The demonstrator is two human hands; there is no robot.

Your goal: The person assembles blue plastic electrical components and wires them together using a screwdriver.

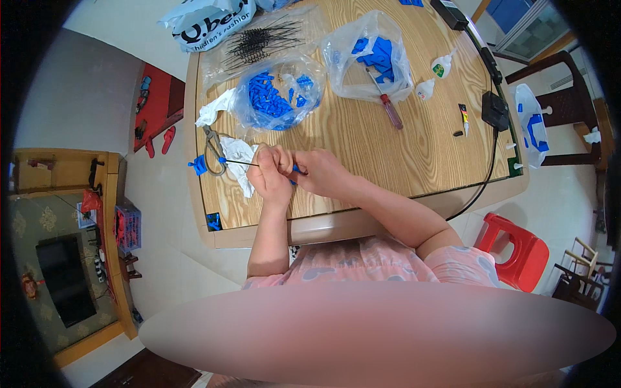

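Note:
Both hands are close together over the near left part of the wooden table. My left hand (270, 173) is closed round a thin black wire rod (240, 162), which sticks out to the left and carries a blue tip (222, 160). Fingers of my right hand (321, 172) pinch a small blue piece (297, 169) right beside the left fist. Whether the rod runs into that piece is hidden by the fingers. A crumpled white tissue (234, 149) lies under the rod, with scissors (208, 139) at its left.
Beyond my hands stand a clear bag of small blue pieces (268, 97) and a pile of black wire rods (262, 42). Another clear bag (336, 58) holds blue pieces; a screwdriver (392, 113) leans from it. Glue bottles (442, 66) and a black adapter (495, 111) lie to the right.

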